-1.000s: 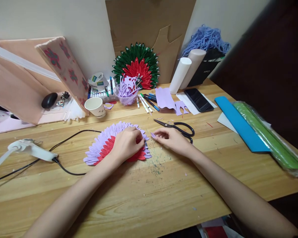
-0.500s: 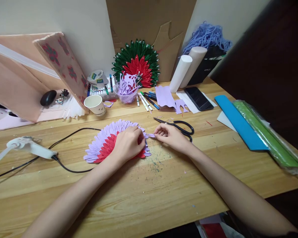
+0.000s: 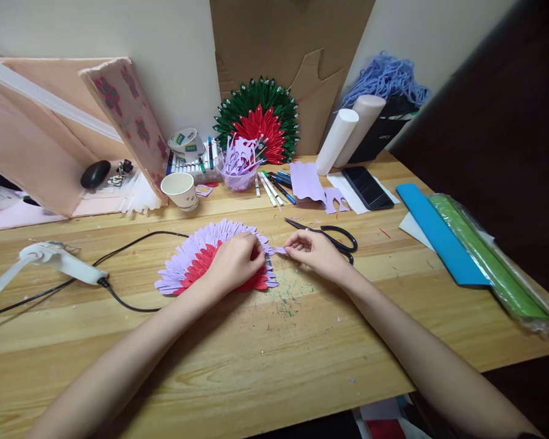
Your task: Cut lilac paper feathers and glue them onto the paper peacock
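Note:
A fan of layered paper petals [image 3: 201, 241], lilac outside and red inside, lies on the wooden table. Across its right half rests my left hand [image 3: 240, 256], fingers curled and closed at the fan's right edge; what they grip is hidden. Just to the right, my right hand [image 3: 308, 249] pinches a small lilac paper petal [image 3: 279, 250] between thumb and forefinger. The petal's free end points left toward the fan's edge. Black-handled scissors [image 3: 338, 235] lie right behind my right hand, blades pointing left.
A white glue gun [image 3: 66, 262] with a black cord lies left. Behind stand a paper cup [image 3: 180, 190], a bowl of lilac scraps [image 3: 238, 171], markers [image 3: 269, 189] and a green-and-red petal fan [image 3: 260, 122]. To the right are a phone [image 3: 368, 187] and a blue sheet [image 3: 443, 235].
The view has shifted slightly. Both hands stay nearly in place, my right hand still pinching the lilac petal beside the fan.

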Tool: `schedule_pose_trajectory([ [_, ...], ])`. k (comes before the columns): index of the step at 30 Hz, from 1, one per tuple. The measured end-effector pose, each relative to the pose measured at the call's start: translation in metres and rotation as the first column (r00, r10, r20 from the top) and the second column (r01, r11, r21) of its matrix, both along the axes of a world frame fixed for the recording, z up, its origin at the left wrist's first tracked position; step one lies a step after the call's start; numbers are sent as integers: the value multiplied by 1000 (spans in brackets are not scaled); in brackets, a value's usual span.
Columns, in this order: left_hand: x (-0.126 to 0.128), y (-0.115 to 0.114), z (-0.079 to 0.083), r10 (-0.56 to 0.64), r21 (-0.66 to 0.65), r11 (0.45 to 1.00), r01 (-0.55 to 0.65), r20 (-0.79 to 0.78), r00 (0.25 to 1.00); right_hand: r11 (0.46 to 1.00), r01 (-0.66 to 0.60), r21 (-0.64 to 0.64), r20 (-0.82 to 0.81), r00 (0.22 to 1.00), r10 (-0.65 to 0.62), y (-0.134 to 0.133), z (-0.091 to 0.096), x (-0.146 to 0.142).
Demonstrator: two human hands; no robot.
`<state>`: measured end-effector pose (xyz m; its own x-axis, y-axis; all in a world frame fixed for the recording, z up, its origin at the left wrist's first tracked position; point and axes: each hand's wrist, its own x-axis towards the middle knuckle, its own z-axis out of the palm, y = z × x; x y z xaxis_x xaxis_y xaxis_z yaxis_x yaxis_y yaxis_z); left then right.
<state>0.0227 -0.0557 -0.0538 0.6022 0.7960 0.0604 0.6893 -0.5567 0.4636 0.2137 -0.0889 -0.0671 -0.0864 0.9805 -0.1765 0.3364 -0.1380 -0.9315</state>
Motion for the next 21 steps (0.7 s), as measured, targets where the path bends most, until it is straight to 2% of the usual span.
schedule_pose_trajectory([
  [6,-5,6,6,36,-155,988,-26,57,998,997,-71,-33,-25,997,71,-1,2,-7],
  [14,-8,12,8,32,-226,974,-14,74,997,992,-96,86,49,995,92,5,-11,-16],
  [21,-8,15,5,33,-255,967,-7,99,995,974,-150,170,176,977,120,4,-9,-19],
])
